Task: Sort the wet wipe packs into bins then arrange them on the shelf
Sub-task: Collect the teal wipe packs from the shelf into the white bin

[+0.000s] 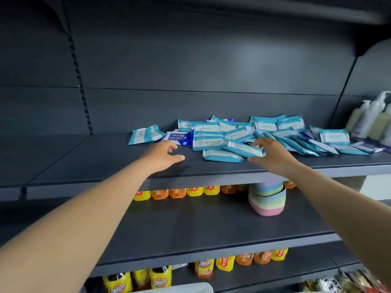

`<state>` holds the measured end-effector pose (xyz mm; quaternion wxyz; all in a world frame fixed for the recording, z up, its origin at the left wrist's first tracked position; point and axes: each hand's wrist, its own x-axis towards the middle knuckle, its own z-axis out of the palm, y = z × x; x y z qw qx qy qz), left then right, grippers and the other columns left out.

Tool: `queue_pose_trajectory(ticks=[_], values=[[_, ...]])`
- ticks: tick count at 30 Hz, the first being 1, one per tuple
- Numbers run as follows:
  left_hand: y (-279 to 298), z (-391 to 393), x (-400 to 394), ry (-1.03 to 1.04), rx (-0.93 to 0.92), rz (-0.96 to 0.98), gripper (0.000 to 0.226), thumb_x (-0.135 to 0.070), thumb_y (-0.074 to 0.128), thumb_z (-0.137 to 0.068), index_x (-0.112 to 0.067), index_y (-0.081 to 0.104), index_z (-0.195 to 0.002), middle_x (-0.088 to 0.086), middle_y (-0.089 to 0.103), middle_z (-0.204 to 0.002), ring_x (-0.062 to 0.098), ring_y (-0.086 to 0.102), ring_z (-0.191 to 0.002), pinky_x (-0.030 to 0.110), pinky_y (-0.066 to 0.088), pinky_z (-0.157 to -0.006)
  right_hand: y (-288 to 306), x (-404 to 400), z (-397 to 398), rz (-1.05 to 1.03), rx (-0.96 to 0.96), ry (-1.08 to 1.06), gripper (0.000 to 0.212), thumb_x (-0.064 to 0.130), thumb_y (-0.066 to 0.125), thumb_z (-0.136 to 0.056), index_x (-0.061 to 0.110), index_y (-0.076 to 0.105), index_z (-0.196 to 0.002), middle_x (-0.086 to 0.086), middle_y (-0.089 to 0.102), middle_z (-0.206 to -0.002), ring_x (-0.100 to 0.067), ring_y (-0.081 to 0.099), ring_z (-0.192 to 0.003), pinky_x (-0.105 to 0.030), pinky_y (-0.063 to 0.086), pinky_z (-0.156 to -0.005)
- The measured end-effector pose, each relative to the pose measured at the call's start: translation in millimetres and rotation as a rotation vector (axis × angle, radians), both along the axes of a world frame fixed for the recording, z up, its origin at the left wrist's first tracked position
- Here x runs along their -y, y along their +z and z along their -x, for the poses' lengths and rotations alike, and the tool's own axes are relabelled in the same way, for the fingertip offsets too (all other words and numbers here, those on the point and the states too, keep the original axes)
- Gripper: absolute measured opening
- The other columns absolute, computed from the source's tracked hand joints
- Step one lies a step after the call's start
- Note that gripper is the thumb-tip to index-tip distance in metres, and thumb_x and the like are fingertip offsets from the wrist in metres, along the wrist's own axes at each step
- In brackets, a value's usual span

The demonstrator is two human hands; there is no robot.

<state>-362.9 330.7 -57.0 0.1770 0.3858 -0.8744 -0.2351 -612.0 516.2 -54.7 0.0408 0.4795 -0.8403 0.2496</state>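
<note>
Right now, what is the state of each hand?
Left hand: open, holding nothing, above the shelf.
Right hand: open, fingers reaching at a teal wipe pack, not yet gripping.

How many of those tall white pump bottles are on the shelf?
3 pump bottles show, all at the far right end of the top shelf, past the wipe packs: one, one, one. The picture's edge may hide more.
</note>
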Motion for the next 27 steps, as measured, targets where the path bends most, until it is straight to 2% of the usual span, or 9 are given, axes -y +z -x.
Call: queue_pose_trajectory(ticks=[7,12,17,21,25,27], values=[[-6.3,90.6,22.4,-0.093,0.060,-0.056,0.059,-0.048,0.067,-0.081,-0.021,0.047,-0.130,0.001,0.051,-0.131,0.016,0.051,-0.116,0.035,0.043,-0.100,-3.8,33.6,62.3,-0.088,0.114,0.025,0.056,0.034,0.070,-0.082,0.018,0.046,-0.130,-0.006,0.048,-0.135,-0.021,0.047,-0.123,-0.029,0.037,-0.093],[-8.1,142.8,36.0,-0.127,0.144,-0.127,0.070,-0.052,0.073,-0.073,-0.024,0.047,-0.132,-0.002,0.051,-0.131,0.014,0.051,-0.113,0.029,0.042,-0.098,-8.4,65.2,110.4,-0.235,0.206,0.106,0.069,0.039,0.070,-0.082,0.021,0.037,-0.139,-0.003,0.043,-0.142,-0.020,0.044,-0.127,-0.024,0.034,-0.091],[-11.7,164.2,47.9,-0.117,0.229,-0.203,0.070,-0.044,0.079,-0.070,-0.023,0.050,-0.130,-0.003,0.048,-0.132,0.013,0.047,-0.120,0.030,0.040,-0.103,-3.3,93.8,142.1,-0.418,0.309,0.241,0.076,0.044,0.073,-0.077,0.027,0.036,-0.141,0.002,0.044,-0.142,-0.015,0.044,-0.128,-0.032,0.035,-0.109],[-14.5,166.7,50.3,-0.080,0.244,-0.261,0.064,-0.041,0.079,-0.070,-0.022,0.054,-0.126,-0.002,0.047,-0.134,0.015,0.043,-0.122,0.029,0.037,-0.103,-0.3,109.8,151.0,-0.529,0.315,0.279,0.077,0.046,0.073,-0.077,0.024,0.037,-0.142,0.006,0.045,-0.140,-0.015,0.043,-0.128,-0.035,0.035,-0.110],[-5.6,173.8,47.3,-0.039,0.294,-0.331,0.070,-0.031,0.079,-0.073,-0.013,0.049,-0.133,0.002,0.046,-0.136,0.018,0.041,-0.126,0.030,0.034,-0.108,1.7,119.1,155.2,-0.565,0.340,0.275,0.090,0.054,0.079,-0.061,0.022,0.044,-0.138,0.009,0.047,-0.137,-0.017,0.043,-0.127,-0.039,0.037,-0.109],[-2.4,176.6,46.5,-0.015,0.299,-0.376,0.067,-0.026,0.079,-0.074,-0.008,0.050,-0.132,0.001,0.051,-0.128,0.016,0.046,-0.117,0.025,0.037,-0.102,2.3,121.5,156.4,-0.563,0.357,0.253,0.092,0.051,0.082,-0.061,0.019,0.043,-0.137,0.007,0.045,-0.138,-0.019,0.041,-0.128,-0.040,0.037,-0.108]])
